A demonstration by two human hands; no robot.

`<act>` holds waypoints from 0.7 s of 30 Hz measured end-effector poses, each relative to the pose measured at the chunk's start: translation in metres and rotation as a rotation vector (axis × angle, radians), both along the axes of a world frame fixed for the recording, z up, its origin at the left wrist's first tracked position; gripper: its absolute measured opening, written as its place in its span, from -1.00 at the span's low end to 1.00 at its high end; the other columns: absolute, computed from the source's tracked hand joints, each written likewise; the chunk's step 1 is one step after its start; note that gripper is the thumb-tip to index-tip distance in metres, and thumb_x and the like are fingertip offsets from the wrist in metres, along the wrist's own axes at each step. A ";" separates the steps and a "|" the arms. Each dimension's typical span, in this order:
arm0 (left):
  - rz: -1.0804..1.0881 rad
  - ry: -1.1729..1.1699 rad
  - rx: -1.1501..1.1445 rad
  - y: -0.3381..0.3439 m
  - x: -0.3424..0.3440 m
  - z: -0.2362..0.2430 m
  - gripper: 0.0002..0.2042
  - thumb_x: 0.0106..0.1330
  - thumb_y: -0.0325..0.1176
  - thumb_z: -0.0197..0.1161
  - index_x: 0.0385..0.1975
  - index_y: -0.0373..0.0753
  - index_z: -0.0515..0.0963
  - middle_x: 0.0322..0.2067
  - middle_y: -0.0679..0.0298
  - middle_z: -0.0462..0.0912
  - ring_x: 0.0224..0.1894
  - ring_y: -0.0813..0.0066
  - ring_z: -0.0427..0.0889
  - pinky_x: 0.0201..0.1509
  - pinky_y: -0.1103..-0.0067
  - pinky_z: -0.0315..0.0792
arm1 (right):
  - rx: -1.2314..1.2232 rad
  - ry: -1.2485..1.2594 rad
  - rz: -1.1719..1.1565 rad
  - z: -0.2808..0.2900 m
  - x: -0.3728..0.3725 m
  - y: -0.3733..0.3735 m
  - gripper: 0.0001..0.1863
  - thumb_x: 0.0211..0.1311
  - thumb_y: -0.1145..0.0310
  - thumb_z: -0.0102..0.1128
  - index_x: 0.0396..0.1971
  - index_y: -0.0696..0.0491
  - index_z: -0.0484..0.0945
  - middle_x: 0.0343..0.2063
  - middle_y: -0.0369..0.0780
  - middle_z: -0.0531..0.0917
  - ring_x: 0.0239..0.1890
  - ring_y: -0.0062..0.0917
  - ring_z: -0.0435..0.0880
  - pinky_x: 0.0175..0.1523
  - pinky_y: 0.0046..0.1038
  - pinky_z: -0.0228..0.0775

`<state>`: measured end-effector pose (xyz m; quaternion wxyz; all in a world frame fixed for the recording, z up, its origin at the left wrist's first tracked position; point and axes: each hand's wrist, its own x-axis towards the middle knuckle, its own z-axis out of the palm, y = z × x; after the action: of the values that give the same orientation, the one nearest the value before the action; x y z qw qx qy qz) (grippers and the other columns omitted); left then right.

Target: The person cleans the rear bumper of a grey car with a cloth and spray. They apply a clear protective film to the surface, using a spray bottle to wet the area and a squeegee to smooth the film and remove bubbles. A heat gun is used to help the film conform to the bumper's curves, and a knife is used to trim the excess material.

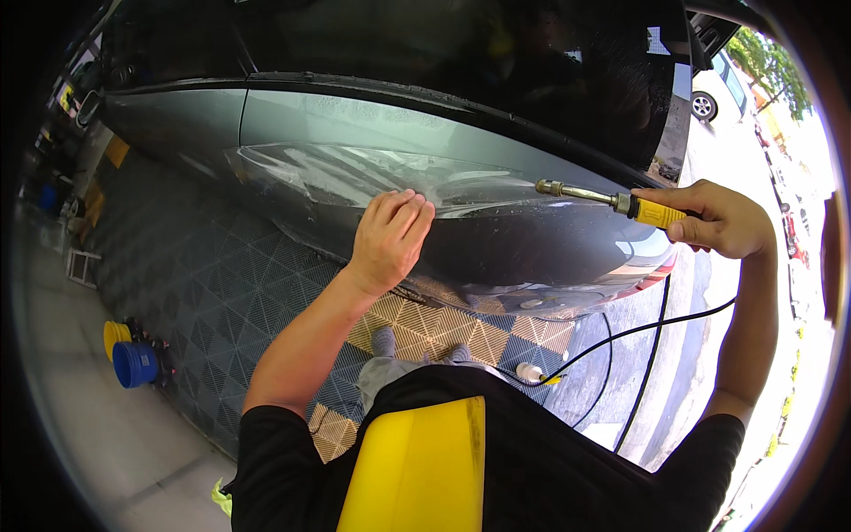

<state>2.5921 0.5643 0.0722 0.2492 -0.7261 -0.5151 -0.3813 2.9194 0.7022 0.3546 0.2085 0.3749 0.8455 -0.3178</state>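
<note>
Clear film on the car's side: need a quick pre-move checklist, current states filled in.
1. Right hand wrapped around the yellow-handled wand: ok.
2. Wand tip directed toward the clear film: ok.
3. Film lying smooth: not ok, creases and folds show.
4. Left hand pinching the film: cannot tell, thumb hidden.
5. Black hose free of snags: cannot tell, partly out of sight.

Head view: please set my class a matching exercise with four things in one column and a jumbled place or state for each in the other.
Column one
1. Left hand
2. Right hand
3. Blue bucket
4. Clear film

Column two
A. beside a yellow container
B. wrinkled, over the grey car
C. wrapped around a yellow-handled nozzle
D. fingers bunched at the film's lower edge

Right pairs: 1-D, 2-C, 3-A, 4-B.
</note>
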 end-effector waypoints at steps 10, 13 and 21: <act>0.053 0.130 -0.067 0.007 0.005 0.002 -0.71 0.10 -0.51 0.33 -0.14 -0.32 0.61 -0.17 0.20 0.59 -0.09 0.24 0.58 -0.02 0.37 0.51 | 0.096 -0.036 0.081 0.000 0.018 0.003 -0.38 0.34 0.02 0.18 0.30 0.05 0.45 -0.59 -0.20 0.62 -0.64 -0.59 0.52 -0.47 -0.51 0.37; -0.005 0.110 -0.059 0.018 0.014 0.004 -0.69 0.12 -0.51 0.31 -0.10 -0.32 0.58 -0.16 0.22 0.56 -0.13 0.28 0.56 -0.06 0.37 0.48 | 0.076 0.037 0.044 -0.003 0.023 0.007 -0.31 0.32 -0.08 0.16 0.31 0.05 0.43 -0.56 -0.21 0.64 -0.66 -0.59 0.54 -0.50 -0.50 0.38; -0.080 0.007 -0.132 0.065 0.117 0.034 -0.76 0.19 -0.43 0.25 -0.14 -0.31 0.57 -0.26 0.25 0.51 -0.21 0.33 0.51 -0.13 0.44 0.41 | 0.074 0.120 -0.066 -0.007 0.064 0.014 -0.29 0.30 -0.14 0.17 0.31 0.00 0.43 -0.60 -0.28 0.58 -0.69 -0.65 0.50 -0.54 -0.57 0.40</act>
<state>2.7092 0.6293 0.1060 0.1869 -0.7623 -0.5088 -0.3537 2.9833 0.7166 0.3475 0.1329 0.3906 0.8548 -0.3148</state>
